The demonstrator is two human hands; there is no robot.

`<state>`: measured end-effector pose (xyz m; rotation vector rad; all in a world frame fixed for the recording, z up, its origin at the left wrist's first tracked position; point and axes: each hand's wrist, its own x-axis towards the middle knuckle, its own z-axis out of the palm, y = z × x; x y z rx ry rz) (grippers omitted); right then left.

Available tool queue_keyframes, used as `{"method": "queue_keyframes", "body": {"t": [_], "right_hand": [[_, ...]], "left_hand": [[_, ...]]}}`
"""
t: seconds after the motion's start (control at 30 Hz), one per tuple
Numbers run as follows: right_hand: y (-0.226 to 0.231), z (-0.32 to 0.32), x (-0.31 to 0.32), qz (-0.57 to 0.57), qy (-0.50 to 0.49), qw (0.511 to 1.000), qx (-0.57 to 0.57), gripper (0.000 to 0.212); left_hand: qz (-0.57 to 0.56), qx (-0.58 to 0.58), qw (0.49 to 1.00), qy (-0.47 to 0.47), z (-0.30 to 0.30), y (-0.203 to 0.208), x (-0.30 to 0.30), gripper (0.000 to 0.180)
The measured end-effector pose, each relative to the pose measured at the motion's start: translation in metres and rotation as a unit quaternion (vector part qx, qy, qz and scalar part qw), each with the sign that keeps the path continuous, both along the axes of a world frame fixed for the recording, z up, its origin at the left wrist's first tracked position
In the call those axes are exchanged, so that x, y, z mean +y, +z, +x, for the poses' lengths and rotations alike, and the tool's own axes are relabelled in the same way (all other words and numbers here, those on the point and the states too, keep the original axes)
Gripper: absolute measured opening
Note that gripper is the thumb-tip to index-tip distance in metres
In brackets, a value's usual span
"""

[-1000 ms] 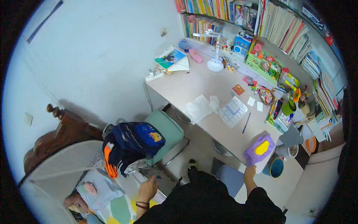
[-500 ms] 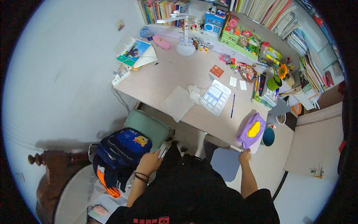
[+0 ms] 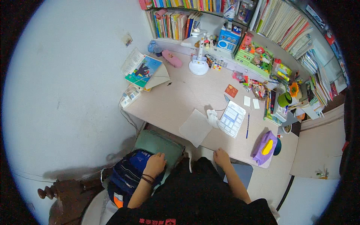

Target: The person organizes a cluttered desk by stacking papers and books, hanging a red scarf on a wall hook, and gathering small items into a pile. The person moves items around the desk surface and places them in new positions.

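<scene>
left hand [image 3: 156, 163] is in front of the desk [image 3: 168, 101], fingers half curled by a navy backpack [image 3: 129, 172] and a green chair [image 3: 161, 144], can't tell if it's gripping either. right hand [image 3: 221, 156] is loosely curled at the desk's near edge, can't tell if it's got anything. backpack and chair are both in front of the desk too.

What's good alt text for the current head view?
Seen from above, a person's right hand is at the front edge of a pale desk, the left hand by a dark blue backpack and a green chair. On the desk are a printed sheet, a white lamp and a purple pack with a yellow lid.
</scene>
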<state>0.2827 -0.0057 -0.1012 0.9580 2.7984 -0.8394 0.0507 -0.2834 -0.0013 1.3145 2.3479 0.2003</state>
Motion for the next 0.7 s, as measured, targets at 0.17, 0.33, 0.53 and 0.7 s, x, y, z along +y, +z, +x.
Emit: {"method": "queue_keyframes", "body": {"t": [0.17, 0.33, 0.53, 0.7], "right_hand": [[0.015, -0.075, 0.02, 0.045, -0.015, 0.991, 0.124, 0.029], [0.008, -0.116, 0.06, 0.022, -0.033, 0.999, 0.037, 0.044], [-0.004, -0.136, 0.082, -0.091, -0.111, 0.988, 0.054, 0.045], [-0.008, -0.109, 0.101, -0.024, -0.111, 0.969, 0.221, 0.035]], "left_hand": [[-0.013, -0.022, 0.998, -0.052, -0.028, -0.007, 0.034, 0.043], [0.009, -0.047, 0.998, -0.047, -0.045, -0.025, 0.099, 0.049], [0.075, -0.132, 0.973, 0.173, -0.037, -0.071, 0.169, 0.075], [0.082, -0.101, 0.961, 0.245, -0.024, -0.083, 0.204, 0.084]]}}
